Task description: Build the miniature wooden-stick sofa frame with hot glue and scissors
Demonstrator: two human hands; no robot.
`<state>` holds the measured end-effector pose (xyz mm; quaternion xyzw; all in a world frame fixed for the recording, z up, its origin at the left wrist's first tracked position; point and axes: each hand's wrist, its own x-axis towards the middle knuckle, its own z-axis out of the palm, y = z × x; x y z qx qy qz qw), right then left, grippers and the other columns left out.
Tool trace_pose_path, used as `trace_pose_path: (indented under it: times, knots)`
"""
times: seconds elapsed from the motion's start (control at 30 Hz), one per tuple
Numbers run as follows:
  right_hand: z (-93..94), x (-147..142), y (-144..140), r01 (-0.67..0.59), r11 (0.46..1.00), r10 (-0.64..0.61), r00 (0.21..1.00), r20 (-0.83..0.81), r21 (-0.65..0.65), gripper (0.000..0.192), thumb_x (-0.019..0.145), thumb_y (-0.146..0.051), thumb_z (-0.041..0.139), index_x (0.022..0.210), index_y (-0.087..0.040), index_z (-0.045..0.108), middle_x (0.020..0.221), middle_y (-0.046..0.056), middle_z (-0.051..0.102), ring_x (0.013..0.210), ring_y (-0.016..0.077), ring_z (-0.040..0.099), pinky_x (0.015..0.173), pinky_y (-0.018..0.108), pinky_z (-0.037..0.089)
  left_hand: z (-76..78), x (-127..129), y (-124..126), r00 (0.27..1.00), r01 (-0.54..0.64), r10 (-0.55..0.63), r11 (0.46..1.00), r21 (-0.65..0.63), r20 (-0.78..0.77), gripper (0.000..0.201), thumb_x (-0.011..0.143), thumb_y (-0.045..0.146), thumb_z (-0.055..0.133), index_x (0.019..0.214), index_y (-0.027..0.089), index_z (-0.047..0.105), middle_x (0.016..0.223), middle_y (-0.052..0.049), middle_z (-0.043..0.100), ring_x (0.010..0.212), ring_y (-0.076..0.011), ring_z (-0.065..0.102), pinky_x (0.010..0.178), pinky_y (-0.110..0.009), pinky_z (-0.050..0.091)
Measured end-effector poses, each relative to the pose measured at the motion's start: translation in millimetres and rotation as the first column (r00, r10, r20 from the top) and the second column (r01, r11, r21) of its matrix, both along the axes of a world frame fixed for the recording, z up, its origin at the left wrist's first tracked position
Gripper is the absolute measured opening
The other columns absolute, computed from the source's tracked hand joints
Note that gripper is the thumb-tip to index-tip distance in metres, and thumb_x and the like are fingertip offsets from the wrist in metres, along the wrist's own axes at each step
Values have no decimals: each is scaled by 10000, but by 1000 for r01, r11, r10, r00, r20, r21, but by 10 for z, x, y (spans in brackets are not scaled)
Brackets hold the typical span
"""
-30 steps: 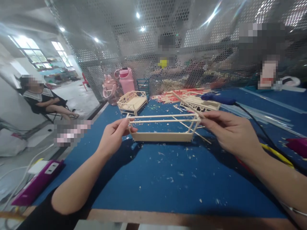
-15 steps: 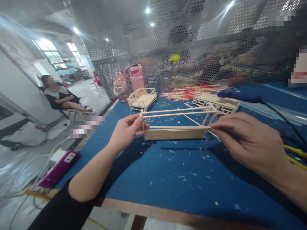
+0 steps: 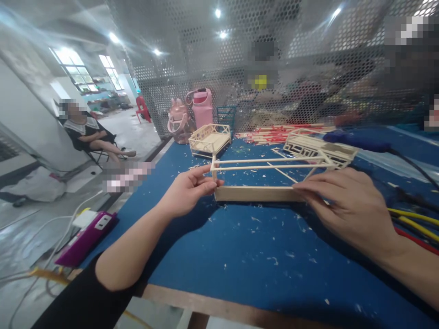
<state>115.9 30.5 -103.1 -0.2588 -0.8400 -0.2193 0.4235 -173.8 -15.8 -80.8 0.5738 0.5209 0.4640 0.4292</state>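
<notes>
Step in hand, as judged: frame alignment. The left hand (image 3: 187, 194) pinches one end of the pale rectangular wooden stick frame (image 3: 255, 193) above the blue felt table (image 3: 240, 256); the right hand (image 3: 346, 205) grips the other end. Any next adjustment calls for light, even pressure.

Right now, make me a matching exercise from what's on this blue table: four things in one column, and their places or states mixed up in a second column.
Things:
1. stick frame
2. pink bottle
3. purple power strip
4. small finished bed model

Places or states:
A. on the floor left of the table
B. held at both ends by the left hand and right hand
C. standing by the mesh screen
D. on the table behind the left hand

Pairs: 1-B, 2-C, 3-A, 4-D
</notes>
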Motion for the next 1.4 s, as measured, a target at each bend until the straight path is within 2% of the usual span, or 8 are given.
trace_pose_path:
  times: [0.33,0.57,0.67,0.8,0.9,1.03,1.17,1.4]
  knots:
    - [-32,-35,3,9,1000,-8,999,-32,18,213,863,-244,531,778,-202,722,725,53,712,657,188,569,626,341,405,45,68,-16,996,-57,60,998,40,-68,614,618,249,755,1199,156,577,870,-88,747,921,-231,673,790,-334,523]
    - [-24,-65,-13,5,996,-13,996,-84,-92,157,837,-221,555,815,-247,709,787,36,704,714,191,585,669,356,433,84,142,-17,974,-155,168,984,93,-154,542,573,315,768,1079,173,636,774,-56,745,832,-241,691,768,-349,534]
    - [41,31,-7,-84,988,57,978,-199,-132,176,784,-134,527,832,-229,667,819,52,681,766,194,603,714,357,471,138,182,-21,950,-217,237,969,114,-205,434,515,400,797,875,192,670,742,-55,742,792,-253,690,756,-352,538]
    - [125,300,90,29,974,-122,903,-413,-223,246,631,-46,456,757,-220,578,718,22,615,637,162,550,603,308,461,186,203,-12,932,-259,274,962,90,-238,440,465,486,803,760,202,641,770,-64,751,814,-265,682,811,-373,516]
    - [166,452,171,0,919,-144,931,-336,-393,196,610,-62,466,696,-204,572,675,11,618,588,141,534,564,277,445,203,208,-6,924,-260,272,962,79,-268,485,462,525,793,781,193,640,805,-66,753,833,-264,674,833,-375,500]
    - [190,447,176,-117,843,25,984,-179,-525,82,691,-160,560,726,-190,628,699,19,654,617,138,573,584,264,452,224,219,1,920,-276,279,960,52,-276,545,417,567,791,801,206,652,808,-57,755,867,-282,667,858,-395,490]
    - [163,362,149,-157,868,95,984,-152,-472,70,747,-200,590,716,-190,652,656,14,657,636,138,592,628,271,456,230,224,6,918,-283,286,958,53,-274,565,410,571,793,820,207,656,810,-57,755,877,-280,667,881,-406,484]
    - [77,324,217,-69,896,26,994,-102,-438,121,816,-240,578,737,-197,658,714,24,696,678,149,609,669,287,451,208,200,9,917,-272,280,960,68,-283,550,420,573,786,806,205,653,817,-63,755,879,-287,667,868,-409,489]
